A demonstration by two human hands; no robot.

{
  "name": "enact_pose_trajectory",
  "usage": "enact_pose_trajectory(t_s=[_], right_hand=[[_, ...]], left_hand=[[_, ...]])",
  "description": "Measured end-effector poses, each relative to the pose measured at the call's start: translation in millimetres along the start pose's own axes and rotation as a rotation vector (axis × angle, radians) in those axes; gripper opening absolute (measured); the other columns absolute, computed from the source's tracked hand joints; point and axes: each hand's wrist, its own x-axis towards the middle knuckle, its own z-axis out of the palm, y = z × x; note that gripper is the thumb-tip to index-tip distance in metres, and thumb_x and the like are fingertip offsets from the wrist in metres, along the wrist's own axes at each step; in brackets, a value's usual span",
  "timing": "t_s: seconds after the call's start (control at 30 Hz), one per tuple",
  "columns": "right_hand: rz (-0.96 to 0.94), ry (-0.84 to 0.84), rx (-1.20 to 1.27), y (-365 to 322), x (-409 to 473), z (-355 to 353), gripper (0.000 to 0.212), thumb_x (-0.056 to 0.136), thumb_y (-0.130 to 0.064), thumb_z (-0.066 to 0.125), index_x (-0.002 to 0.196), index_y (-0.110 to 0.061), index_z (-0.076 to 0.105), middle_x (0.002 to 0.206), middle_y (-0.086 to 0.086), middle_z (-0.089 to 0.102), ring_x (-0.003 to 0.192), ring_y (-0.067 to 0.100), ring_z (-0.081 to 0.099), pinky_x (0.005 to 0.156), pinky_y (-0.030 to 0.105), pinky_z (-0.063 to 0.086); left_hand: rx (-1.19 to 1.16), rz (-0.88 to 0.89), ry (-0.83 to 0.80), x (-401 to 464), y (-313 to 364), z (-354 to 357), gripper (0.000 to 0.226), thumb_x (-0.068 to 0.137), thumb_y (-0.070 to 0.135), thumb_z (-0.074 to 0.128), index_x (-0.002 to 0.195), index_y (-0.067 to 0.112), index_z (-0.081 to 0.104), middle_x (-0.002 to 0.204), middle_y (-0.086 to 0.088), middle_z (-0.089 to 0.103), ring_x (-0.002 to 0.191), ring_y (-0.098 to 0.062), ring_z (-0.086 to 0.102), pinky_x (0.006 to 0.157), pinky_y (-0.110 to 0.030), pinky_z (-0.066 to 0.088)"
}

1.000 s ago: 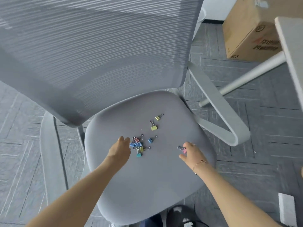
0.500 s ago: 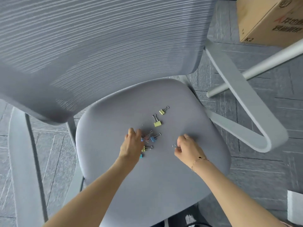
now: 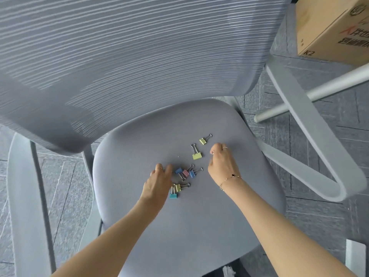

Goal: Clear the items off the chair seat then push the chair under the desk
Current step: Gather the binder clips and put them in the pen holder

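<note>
I'm in an office: a grey mesh-backed swivel chair (image 3: 139,56) with looped armrests, small coloured binder clips (image 3: 185,172), grey patterned carpet tiles (image 3: 329,206) and a brown cardboard shipping box (image 3: 329,27) far right.

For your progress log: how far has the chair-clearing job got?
Done: nothing visibly finished. In hand: the right hand is curled shut near two yellow clips, contents hidden; the left hand rests open beside the clip cluster. Left: all clips on the chair seat, then pushing the chair under.

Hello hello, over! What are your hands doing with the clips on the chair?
Left hand open beside clip cluster. Right hand curled, contents unseen. Two yellow clips loose on seat. Nothing blocking.
</note>
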Motion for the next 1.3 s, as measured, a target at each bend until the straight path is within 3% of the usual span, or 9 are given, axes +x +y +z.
enact_pose_trajectory(t_s=[0.23,0.43,0.6,0.7,0.83,0.97,1.1,1.2,1.3], right_hand=[[-0.104,0.065,-0.093,-7.9,22.9,22.1,0.074,0.076,-0.055,0.063,0.132,-0.012,0.043,0.142,0.018,0.038,0.119,0.035,0.046,0.088,0.041,0.051],[-0.200,0.227,-0.327,-12.6,21.9,40.0,0.050,0.058,-0.043,0.083,0.082,-0.004,0.062,0.079,0.013,0.062,0.062,0.027,0.060,0.041,0.025,0.049],[-0.229,0.211,-0.364,-9.2,21.7,40.1,0.043,0.049,-0.032,0.087,0.068,-0.008,0.056,0.064,0.008,0.059,0.050,0.022,0.059,0.035,0.021,0.042],[-0.194,0.179,-0.337,-11.7,20.6,41.7,0.042,0.046,-0.023,0.085,0.070,-0.006,0.054,0.062,0.010,0.059,0.048,0.024,0.058,0.031,0.020,0.039],[-0.152,0.175,-0.325,-12.4,18.6,45.3,0.040,0.051,-0.022,0.082,0.074,-0.005,0.054,0.062,0.010,0.058,0.048,0.024,0.057,0.033,0.017,0.028],[-0.236,0.275,-0.438,0.3,8.5,47.1,0.039,0.057,-0.026,0.078,0.083,-0.007,0.055,0.062,0.006,0.059,0.047,0.019,0.056,0.029,0.016,0.030],[-0.272,0.291,-0.465,12.3,2.6,49.4,0.046,0.055,-0.015,0.082,0.081,-0.011,0.045,0.059,0.003,0.057,0.044,0.016,0.054,0.026,0.016,0.033],[-0.244,0.256,-0.416,11.6,2.3,47.2,0.049,0.052,-0.006,0.085,0.078,-0.009,0.044,0.059,0.005,0.057,0.045,0.017,0.056,0.027,0.017,0.035],[-0.202,0.186,-0.202,11.8,-2.6,43.7,0.034,0.071,0.009,0.069,0.100,0.000,0.053,0.091,0.017,0.062,0.082,0.032,0.058,0.051,0.031,0.044]], left_hand=[[0.049,0.072,0.011,-5.6,-16.1,9.8,0.024,0.088,-0.009,0.044,0.107,0.004,0.049,0.116,-0.014,0.044,0.102,-0.030,0.050,0.068,-0.029,0.044],[-0.013,0.092,0.083,-15.1,-16.1,8.0,0.032,0.093,0.002,0.030,0.121,0.003,0.044,0.116,-0.014,0.048,0.091,-0.032,0.057,0.060,-0.026,0.038],[-0.016,0.028,0.012,-17.4,-13.4,6.6,0.029,0.091,-0.007,0.028,0.113,0.004,0.043,0.099,-0.009,0.039,0.092,-0.025,0.053,0.051,-0.021,0.034],[-0.124,0.039,0.046,-17.5,-11.5,10.5,0.022,0.100,0.016,0.034,0.112,0.001,0.045,0.108,-0.016,0.052,0.098,-0.033,0.057,0.075,-0.037,0.047],[-0.093,0.010,0.062,-15.9,-11.2,10.7,0.029,0.099,0.028,0.038,0.110,0.002,0.044,0.109,-0.013,0.052,0.090,-0.031,0.063,0.070,-0.034,0.051],[-0.293,0.074,0.122,-19.0,-22.0,12.0,0.018,0.097,0.019,0.048,0.098,0.000,0.049,0.097,-0.015,0.050,0.078,-0.041,0.060,0.066,-0.048,0.051],[-0.468,0.104,0.244,-23.6,-26.2,12.1,0.002,0.091,0.003,0.054,0.092,0.002,0.055,0.093,-0.013,0.050,0.075,-0.033,0.056,0.064,-0.038,0.050],[-0.405,0.076,0.251,-26.4,-21.5,13.6,0.039,0.082,-0.015,0.040,0.113,0.005,0.053,0.104,-0.017,0.052,0.086,-0.031,0.053,0.067,-0.032,0.046],[-0.269,-0.012,0.240,-26.7,-12.8,15.7,0.050,0.079,-0.017,0.036,0.123,0.006,0.045,0.108,-0.019,0.056,0.096,-0.036,0.053,0.075,-0.044,0.049]])
